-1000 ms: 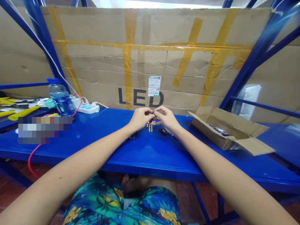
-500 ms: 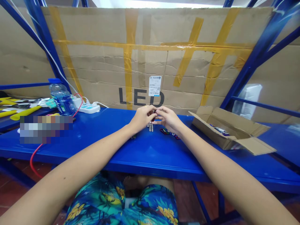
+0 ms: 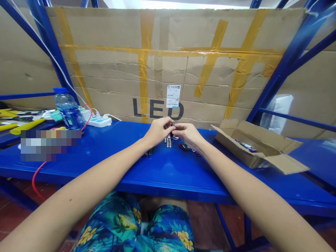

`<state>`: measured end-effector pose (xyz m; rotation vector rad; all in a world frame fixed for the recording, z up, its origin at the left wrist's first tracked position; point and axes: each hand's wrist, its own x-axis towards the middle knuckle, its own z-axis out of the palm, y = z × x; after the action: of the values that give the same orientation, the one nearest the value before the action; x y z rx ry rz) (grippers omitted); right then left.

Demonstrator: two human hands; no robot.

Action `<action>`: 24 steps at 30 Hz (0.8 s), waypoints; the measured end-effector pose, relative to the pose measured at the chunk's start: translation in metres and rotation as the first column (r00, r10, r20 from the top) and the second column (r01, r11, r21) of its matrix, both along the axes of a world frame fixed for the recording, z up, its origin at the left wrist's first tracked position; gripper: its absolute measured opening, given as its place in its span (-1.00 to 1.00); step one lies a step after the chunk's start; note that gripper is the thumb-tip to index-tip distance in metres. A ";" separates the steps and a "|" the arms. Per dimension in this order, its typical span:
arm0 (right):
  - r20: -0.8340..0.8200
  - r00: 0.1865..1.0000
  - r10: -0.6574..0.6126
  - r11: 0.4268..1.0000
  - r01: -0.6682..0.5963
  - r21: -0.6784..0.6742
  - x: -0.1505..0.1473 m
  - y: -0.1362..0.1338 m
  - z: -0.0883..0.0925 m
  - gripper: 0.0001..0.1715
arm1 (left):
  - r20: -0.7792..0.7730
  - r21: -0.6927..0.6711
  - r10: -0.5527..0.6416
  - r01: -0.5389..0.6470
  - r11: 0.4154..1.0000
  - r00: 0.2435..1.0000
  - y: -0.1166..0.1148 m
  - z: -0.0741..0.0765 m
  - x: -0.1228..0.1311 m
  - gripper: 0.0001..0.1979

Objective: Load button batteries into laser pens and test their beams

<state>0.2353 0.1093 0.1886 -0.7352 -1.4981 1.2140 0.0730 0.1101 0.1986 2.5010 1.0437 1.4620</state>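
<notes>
My left hand (image 3: 159, 132) and my right hand (image 3: 189, 134) meet above the middle of the blue table. Between their fingertips stands a small dark reddish cylinder (image 3: 172, 128) with a ridged top, pinched by both hands; its exact kind is too small to make out. Just below the fingers, several small silver round pieces (image 3: 168, 142) lie in neat rows. Coloured carabiner clips (image 3: 184, 147) lie beneath my right wrist. A few thin dark and green tubes (image 3: 150, 152) rest partly hidden under my left wrist.
An open cardboard box (image 3: 252, 148) holding small items stands on the right of the blue table (image 3: 168, 175). On the left are a blue-capped bottle (image 3: 68, 110), a white power strip (image 3: 99, 121), a red cable (image 3: 35, 182) and yellow-handled tools (image 3: 27, 126). Behind rises a large taped cardboard sheet (image 3: 118, 77).
My right hand's fingers have drawn together and dropped slightly around the cylinder, whose top now shows more clearly. The left hand stays nearly in place.
</notes>
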 end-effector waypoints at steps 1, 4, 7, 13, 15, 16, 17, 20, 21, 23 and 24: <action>0.014 1.000 -0.021 1.000 0.021 0.016 0.000 0.001 -0.001 -0.78 | 0.001 -0.008 -0.007 0.007 1.000 1.000 0.000 0.000 0.000 -0.88; 0.042 0.996 -0.077 0.995 0.074 0.066 0.001 0.004 -0.004 -0.78 | 0.029 -0.018 -0.036 0.036 0.999 0.999 0.000 0.000 -0.001 -0.89; 0.071 0.991 -0.109 0.987 0.100 0.130 0.002 0.006 -0.005 -0.77 | 0.101 -0.095 -0.080 0.090 0.991 0.992 0.001 0.000 -0.003 -0.87; 0.200 0.971 -0.134 0.962 0.079 0.260 0.004 0.009 -0.005 -0.78 | 0.231 -0.348 -0.136 0.213 0.913 0.963 0.004 0.004 -0.007 -0.88; 0.256 0.951 -0.173 0.944 0.087 0.317 0.005 0.010 -0.005 -0.80 | 0.239 -0.423 -0.147 0.240 0.874 0.960 0.004 0.006 -0.008 -0.91; 0.281 0.939 -0.197 0.933 0.092 0.349 0.006 0.010 -0.005 -0.80 | 0.232 -0.450 -0.148 0.241 0.860 0.961 0.003 0.008 -0.008 -0.92; 0.295 0.930 -0.220 0.921 0.098 0.378 0.007 0.011 -0.004 -0.80 | 0.223 -0.468 -0.147 0.238 0.851 0.964 0.002 0.009 -0.008 -0.93; 0.290 0.914 -0.284 0.891 0.140 0.431 0.012 0.013 -0.005 -0.76 | 0.208 -0.498 -0.155 0.241 0.833 0.966 -0.001 0.012 -0.008 -0.92; 0.288 0.907 -0.306 0.881 0.155 0.448 0.014 0.013 -0.005 -0.72 | 0.207 -0.508 -0.157 0.243 0.826 0.966 -0.002 0.012 -0.008 -0.92; 0.310 0.884 -0.351 0.855 0.168 0.491 0.017 0.014 -0.005 -0.71 | 0.207 -0.521 -0.163 0.250 0.816 0.965 -0.004 0.012 -0.007 -0.91; 0.328 0.871 -0.366 0.844 0.163 0.511 0.018 0.013 -0.005 -0.74 | 0.211 -0.524 -0.166 0.254 0.813 0.963 -0.005 0.012 -0.006 -0.92</action>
<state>0.2537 0.1224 0.1839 -0.8664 -1.8680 0.4506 0.0667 0.1049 0.2107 1.9831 0.9490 1.0755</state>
